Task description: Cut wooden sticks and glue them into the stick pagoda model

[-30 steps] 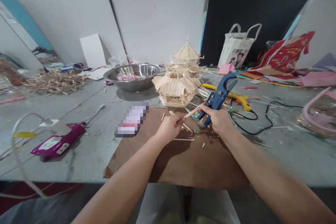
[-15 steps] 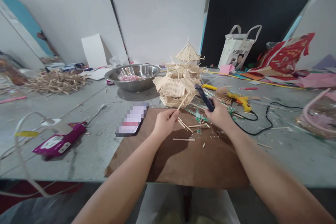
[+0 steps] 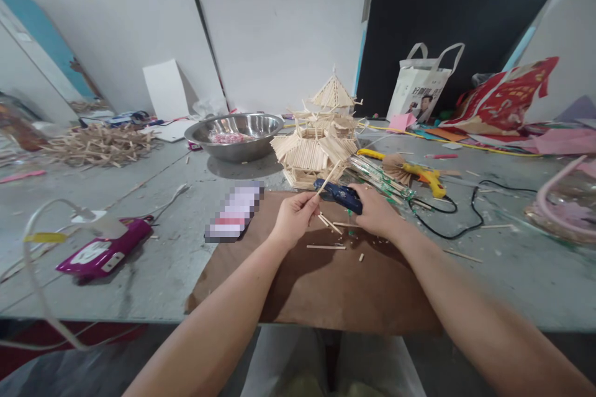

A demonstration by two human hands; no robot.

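Observation:
My left hand (image 3: pixel 296 218) pinches a thin wooden stick (image 3: pixel 328 178), which slants up and to the right from the fingertips. In my right hand (image 3: pixel 376 209) is an elongated dark blue hand tool (image 3: pixel 343 196); its exact kind is unclear. The tool's far end points left and reaches the stick just above my left fingers; I cannot tell whether they touch. Directly behind stands a tiered pavilion model (image 3: pixel 311 152) built of sticks. Several loose short sticks (image 3: pixel 326 247) and crumbs lie below the hands on a brown sheet (image 3: pixel 344 294).
A phone (image 3: pixel 235 211) with a blurred screen lies left of the hands. Behind it stands a steel bowl (image 3: pixel 242 150). To the right are a yellow glue gun (image 3: pixel 428 180) with a black cord and bundled sticks (image 3: pixel 384 177). A purple power strip (image 3: pixel 107 254) sits far left.
My right hand has moved slightly left, and the tool has swung down and left to the stick. My left hand stays nearly in place with the stick.

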